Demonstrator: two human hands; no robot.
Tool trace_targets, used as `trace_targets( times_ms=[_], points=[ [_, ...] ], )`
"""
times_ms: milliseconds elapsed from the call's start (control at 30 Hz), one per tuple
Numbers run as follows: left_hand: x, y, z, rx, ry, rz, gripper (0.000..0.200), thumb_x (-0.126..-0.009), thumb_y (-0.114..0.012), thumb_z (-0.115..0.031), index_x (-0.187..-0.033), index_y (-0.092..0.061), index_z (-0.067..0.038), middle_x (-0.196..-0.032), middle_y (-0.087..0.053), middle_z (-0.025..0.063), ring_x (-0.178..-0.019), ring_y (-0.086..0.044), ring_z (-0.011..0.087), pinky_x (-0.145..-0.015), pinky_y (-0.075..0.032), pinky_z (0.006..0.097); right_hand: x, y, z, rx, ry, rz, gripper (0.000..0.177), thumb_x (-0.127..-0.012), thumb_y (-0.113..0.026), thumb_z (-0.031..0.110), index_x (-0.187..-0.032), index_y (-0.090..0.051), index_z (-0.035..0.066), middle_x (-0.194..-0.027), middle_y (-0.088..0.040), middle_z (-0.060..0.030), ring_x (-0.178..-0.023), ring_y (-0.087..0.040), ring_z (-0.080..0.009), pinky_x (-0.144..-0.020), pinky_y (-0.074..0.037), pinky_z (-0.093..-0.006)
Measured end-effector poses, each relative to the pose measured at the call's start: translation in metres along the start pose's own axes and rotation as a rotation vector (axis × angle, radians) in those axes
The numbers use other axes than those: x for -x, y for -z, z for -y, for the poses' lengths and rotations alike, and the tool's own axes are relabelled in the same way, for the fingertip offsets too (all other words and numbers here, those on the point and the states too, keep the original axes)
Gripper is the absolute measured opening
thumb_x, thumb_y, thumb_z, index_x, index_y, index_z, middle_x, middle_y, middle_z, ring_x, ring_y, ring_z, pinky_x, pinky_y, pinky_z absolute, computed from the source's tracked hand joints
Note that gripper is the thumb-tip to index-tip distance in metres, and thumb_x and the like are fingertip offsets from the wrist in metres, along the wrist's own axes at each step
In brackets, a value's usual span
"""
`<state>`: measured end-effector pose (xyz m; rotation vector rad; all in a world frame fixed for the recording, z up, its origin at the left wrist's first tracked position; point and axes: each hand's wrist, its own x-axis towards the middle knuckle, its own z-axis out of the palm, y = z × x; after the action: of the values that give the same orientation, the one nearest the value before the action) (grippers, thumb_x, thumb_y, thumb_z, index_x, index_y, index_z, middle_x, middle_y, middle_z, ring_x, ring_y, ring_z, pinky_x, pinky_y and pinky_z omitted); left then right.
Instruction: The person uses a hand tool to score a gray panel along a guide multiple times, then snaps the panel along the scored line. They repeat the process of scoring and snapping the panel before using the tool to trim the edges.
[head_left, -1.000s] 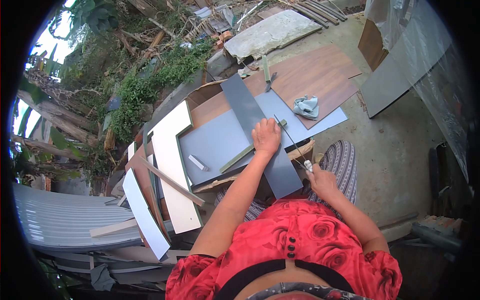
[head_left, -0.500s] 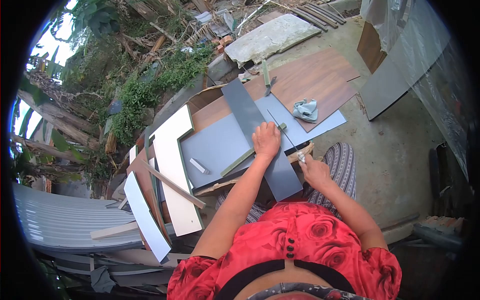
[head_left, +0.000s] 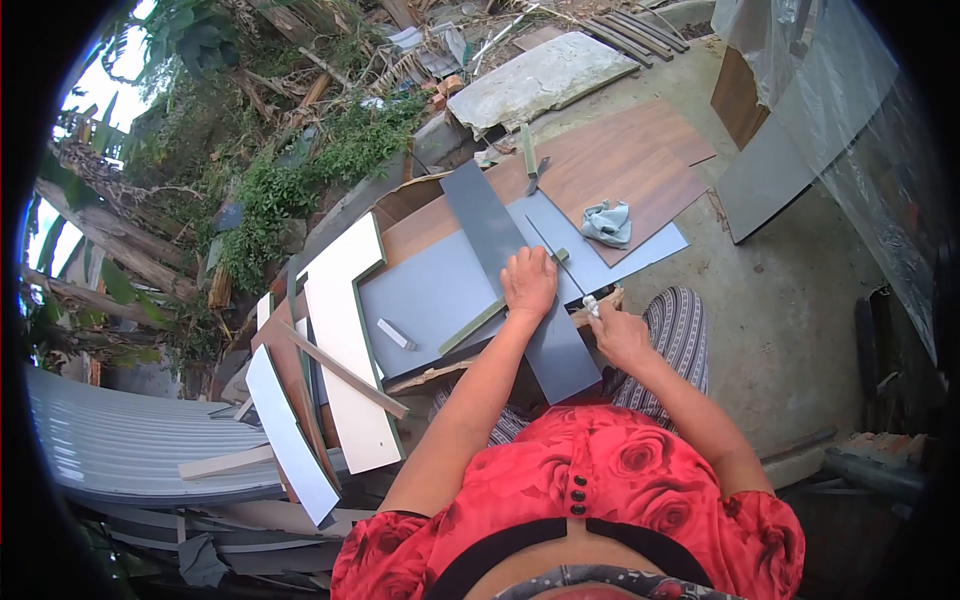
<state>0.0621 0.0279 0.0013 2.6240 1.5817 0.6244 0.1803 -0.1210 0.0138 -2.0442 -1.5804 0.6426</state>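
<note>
My left hand (head_left: 529, 281) is closed, its curled fingers pressing down on a narrow green-edged strip (head_left: 473, 325) where it crosses a long dark grey board (head_left: 562, 355). The strip's far end pokes out just right of the fingers. My right hand (head_left: 621, 338) grips the whitish handle of a thin-bladed handsaw (head_left: 574, 278). Its blade slants up and left, meeting the strip close beside my left hand. Beneath the dark board lies a wide blue-grey panel (head_left: 405, 290). My left palm hides part of the strip.
A crumpled cloth (head_left: 606, 223) and a small whitish block (head_left: 397, 334) lie on the panels. Behind is a brown wood-grain board (head_left: 640, 150). Cream offcuts (head_left: 345, 350) lean at the left. A dark tool (head_left: 537, 176) lies near another strip (head_left: 528, 150). Plastic sheeting (head_left: 840, 110) hangs at right.
The saw and my right hand have moved slightly forward and to the left along the cut line. My left hand stays on the strip. The view has shifted a little.
</note>
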Motion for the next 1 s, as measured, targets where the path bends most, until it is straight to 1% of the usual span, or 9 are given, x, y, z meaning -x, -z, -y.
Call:
trace_targets(
  times_ms=[100,167,267,367,467,733,833,933,1000],
  points=[
    [0.001,-0.002,0.001,0.004,0.015,0.017,0.012,-0.081,-0.056,-0.023,-0.087,-0.055,-0.012,-0.088,-0.052,0.0059,-0.087,-0.053,0.0264,-0.073,-0.041,0.0432,0.051,0.004,-0.019,-0.011,-0.032,0.033,0.027,-0.090,-0.049,0.029,-0.090,-0.048,0.002,-0.069,-0.062,-0.0229,-0.069,-0.062,-0.0416,-0.064,-0.047,-0.0514],
    [0.000,-0.001,0.000,0.011,0.002,0.023,0.012,-0.081,-0.056,-0.023,-0.087,-0.055,-0.012,-0.088,-0.052,0.0058,-0.087,-0.052,0.0264,-0.074,-0.041,0.0431,0.057,0.005,-0.021,-0.012,-0.058,0.051,0.027,-0.090,-0.049,0.029,-0.090,-0.047,0.002,-0.068,-0.062,-0.0228,-0.068,-0.061,-0.0417,-0.063,-0.047,-0.0518],
    [0.001,0.001,-0.001,-0.007,-0.042,-0.040,0.011,-0.082,-0.054,-0.021,-0.085,-0.054,-0.011,-0.085,-0.053,0.0073,-0.083,-0.054,0.0283,-0.070,-0.042,0.0438,0.023,0.009,-0.004,0.014,-0.044,0.043,0.027,-0.090,-0.048,0.028,-0.092,-0.050,0.002,-0.071,-0.062,-0.0229,-0.071,-0.062,-0.0415,-0.065,-0.047,-0.0514],
    [0.002,0.001,-0.001,-0.008,-0.040,-0.053,0.011,-0.081,-0.055,-0.021,-0.085,-0.054,-0.011,-0.085,-0.053,0.0070,-0.083,-0.054,0.0281,-0.070,-0.042,0.0439,-0.043,-0.016,0.004,-0.007,0.012,-0.017,0.028,-0.091,-0.047,0.029,-0.096,-0.052,0.001,-0.074,-0.063,-0.0238,-0.073,-0.062,-0.0420,-0.067,-0.047,-0.0516],
    [0.001,0.001,0.000,-0.011,-0.006,-0.040,0.011,-0.081,-0.055,-0.021,-0.085,-0.054,-0.011,-0.085,-0.053,0.0068,-0.083,-0.054,0.0279,-0.070,-0.043,0.0438,-0.050,-0.007,0.017,-0.038,0.017,-0.028,0.028,-0.091,-0.048,0.029,-0.094,-0.051,0.001,-0.073,-0.062,-0.0246,-0.073,-0.062,-0.0427,-0.067,-0.047,-0.0518],
    [0.002,-0.002,0.001,0.013,-0.007,-0.028,0.011,-0.080,-0.057,-0.023,-0.086,-0.055,-0.013,-0.087,-0.053,0.0053,-0.086,-0.053,0.0264,-0.072,-0.041,0.0433,0.059,0.005,-0.020,-0.023,-0.034,0.036,0.027,-0.090,-0.050,0.029,-0.087,-0.046,0.002,-0.066,-0.060,-0.0238,-0.065,-0.060,-0.0433,-0.061,-0.046,-0.0535],
    [0.001,0.002,-0.002,-0.001,-0.024,-0.021,0.011,-0.082,-0.055,-0.021,-0.086,-0.055,-0.011,-0.086,-0.053,0.0071,-0.084,-0.054,0.0288,-0.071,-0.043,0.0447,0.029,0.002,-0.012,-0.021,-0.025,0.002,0.027,-0.090,-0.050,0.029,-0.090,-0.048,0.002,-0.068,-0.061,-0.0234,-0.067,-0.061,-0.0422,-0.062,-0.046,-0.0530],
    [0.001,0.003,-0.002,-0.003,-0.039,-0.024,0.011,-0.082,-0.055,-0.021,-0.086,-0.055,-0.011,-0.086,-0.053,0.0070,-0.084,-0.054,0.0287,-0.071,-0.043,0.0448,-0.031,-0.012,0.003,-0.029,0.026,-0.041,0.028,-0.091,-0.048,0.029,-0.091,-0.051,0.002,-0.071,-0.062,-0.0237,-0.071,-0.061,-0.0418,-0.065,-0.047,-0.0518],
    [0.001,0.003,-0.002,-0.006,-0.030,-0.026,0.011,-0.082,-0.055,-0.021,-0.086,-0.055,-0.011,-0.085,-0.053,0.0069,-0.084,-0.054,0.0285,-0.070,-0.043,0.0446,-0.049,-0.012,0.012,-0.026,0.022,-0.045,0.028,-0.091,-0.048,0.030,-0.090,-0.052,0.002,-0.072,-0.062,-0.0236,-0.072,-0.061,-0.0419,-0.065,-0.047,-0.0515]
  ],
)
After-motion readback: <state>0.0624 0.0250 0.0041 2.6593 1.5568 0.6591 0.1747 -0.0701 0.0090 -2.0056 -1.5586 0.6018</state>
